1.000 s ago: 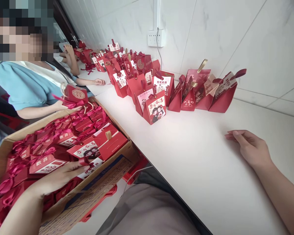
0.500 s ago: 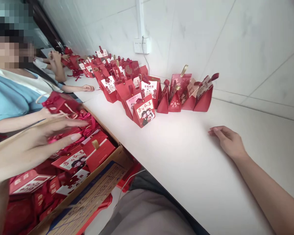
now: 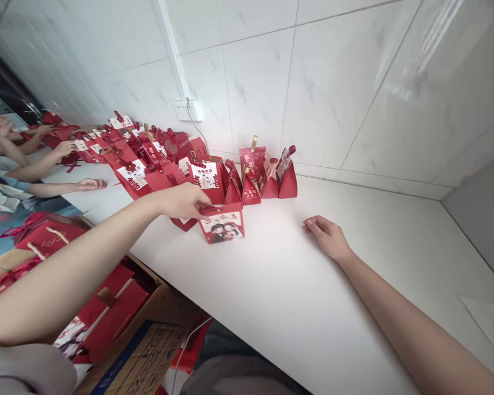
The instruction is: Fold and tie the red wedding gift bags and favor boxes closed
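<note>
My left hand (image 3: 187, 202) reaches across the table and pinches the top of a red gift box (image 3: 224, 226) whose front shows a cartoon couple. The box is slightly smeared by motion. Behind it, a red gift box with a white card (image 3: 206, 176) stands close to my left hand. A row of smaller red gift boxes (image 3: 251, 192) with ribbon loops stands to its right. On the white table (image 3: 263, 285), my right hand (image 3: 327, 237) rests with its fingers curled together and nothing visible in them.
A cardboard carton (image 3: 148, 334) full of red gift boxes stands at the lower left, beside the table edge. Many more boxes (image 3: 148, 151) crowd the table along the tiled wall. Co-workers' arms (image 3: 61, 186) show at the left. A socket strip (image 3: 189, 110) with a cable hangs on the wall.
My left hand has moved from above the carton to the table and taken hold of the couple-printed gift box. My right hand stays resting on the table. The view has swung to the right.
</note>
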Demonstrator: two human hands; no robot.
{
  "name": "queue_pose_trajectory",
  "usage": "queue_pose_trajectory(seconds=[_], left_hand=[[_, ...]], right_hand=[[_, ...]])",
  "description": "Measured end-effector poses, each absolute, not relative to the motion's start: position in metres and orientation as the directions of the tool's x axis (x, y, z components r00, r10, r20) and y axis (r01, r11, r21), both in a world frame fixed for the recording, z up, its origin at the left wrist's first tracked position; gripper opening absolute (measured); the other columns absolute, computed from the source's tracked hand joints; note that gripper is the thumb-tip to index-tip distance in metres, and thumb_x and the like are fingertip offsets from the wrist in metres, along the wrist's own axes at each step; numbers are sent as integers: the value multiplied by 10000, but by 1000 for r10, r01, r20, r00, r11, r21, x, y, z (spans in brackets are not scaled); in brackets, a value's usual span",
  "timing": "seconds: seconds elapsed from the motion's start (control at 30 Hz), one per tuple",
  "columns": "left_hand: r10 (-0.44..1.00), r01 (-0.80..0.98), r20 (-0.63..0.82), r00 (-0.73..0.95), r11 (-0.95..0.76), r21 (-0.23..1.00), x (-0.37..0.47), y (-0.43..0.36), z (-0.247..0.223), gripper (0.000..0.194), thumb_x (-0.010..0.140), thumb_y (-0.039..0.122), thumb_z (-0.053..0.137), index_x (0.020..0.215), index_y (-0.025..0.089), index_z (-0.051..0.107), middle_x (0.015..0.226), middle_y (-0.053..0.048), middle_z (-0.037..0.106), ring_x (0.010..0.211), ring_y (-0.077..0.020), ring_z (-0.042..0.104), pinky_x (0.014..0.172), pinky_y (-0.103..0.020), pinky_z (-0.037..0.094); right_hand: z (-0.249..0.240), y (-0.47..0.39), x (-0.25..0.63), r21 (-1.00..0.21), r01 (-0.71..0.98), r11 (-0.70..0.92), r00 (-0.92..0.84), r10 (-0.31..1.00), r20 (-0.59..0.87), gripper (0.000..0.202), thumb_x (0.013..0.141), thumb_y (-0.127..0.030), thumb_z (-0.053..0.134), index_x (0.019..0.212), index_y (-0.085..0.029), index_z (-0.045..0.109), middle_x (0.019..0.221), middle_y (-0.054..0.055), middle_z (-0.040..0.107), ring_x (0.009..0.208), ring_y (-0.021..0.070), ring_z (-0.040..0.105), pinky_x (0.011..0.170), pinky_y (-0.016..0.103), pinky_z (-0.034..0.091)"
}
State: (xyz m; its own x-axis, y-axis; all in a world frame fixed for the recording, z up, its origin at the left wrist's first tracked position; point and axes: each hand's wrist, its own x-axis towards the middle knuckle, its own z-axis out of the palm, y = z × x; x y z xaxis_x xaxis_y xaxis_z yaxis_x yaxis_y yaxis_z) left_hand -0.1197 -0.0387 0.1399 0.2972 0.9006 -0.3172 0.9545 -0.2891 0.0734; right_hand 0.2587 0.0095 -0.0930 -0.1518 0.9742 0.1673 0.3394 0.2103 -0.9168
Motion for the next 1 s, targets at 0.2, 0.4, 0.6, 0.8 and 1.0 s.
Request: queue_pose_trajectory(seconds=[0.2, 0.4, 0.6, 0.8, 1.0], left_hand=[[688, 665, -80, 721, -656, 355, -22, -11, 119, 186, 820, 253, 586, 929, 170, 712, 807, -16, 687, 689, -125, 578, 685, -265, 410], [743, 289, 152, 652, -429, 856, 29, 62, 40, 443, 725, 294, 737, 1117, 135, 607, 1126, -116, 684, 1015, -236, 652, 887, -371, 511], [851, 278, 222, 475, -385, 880, 32, 62, -51, 701, 684, 393, 779, 1293, 184, 501, 1310, -106, 593, 1197, -300, 566, 1022, -455, 463], [842, 263, 216, 494, -381, 886, 26, 62, -57, 613, 760, 460, 705, 1282, 190, 529, 1283, -99, 616, 1164, -298, 591, 977, -418, 499], [841, 281, 237, 485, -407, 869, 24, 61, -54, 539, 808, 534, 617, 1181, 144, 620, 1188, -112, 675, 1065, -310, 641, 899, -390, 526]], right_hand=[[-87, 10, 256, -925, 300, 232, -100, 972, 211, 348, 911, -552, 478, 937, -237, 625, 939, 42, 696, 861, 211, 640, 848, 362, 479], [-75, 9, 255, -895, 77, 439, 66, 894, 444, 550, 949, -632, 265, 1257, -230, 479, 1294, 92, 573, 1140, 242, 574, 912, 386, 484], [-73, 18, 246, -935, 83, 345, -77, 938, 339, 619, 853, -591, 573, 1336, -246, 400, 1333, 77, 568, 1182, 246, 565, 992, 391, 465], [-74, 23, 246, -968, 179, 178, -84, 983, 165, 532, 871, -622, 519, 1262, -262, 493, 1196, 45, 662, 1043, 244, 639, 931, 409, 495], [-72, 24, 249, -978, 146, 152, -128, 983, 133, 540, 909, -668, 390, 1226, -263, 555, 1167, 42, 680, 1020, 253, 651, 930, 402, 496]])
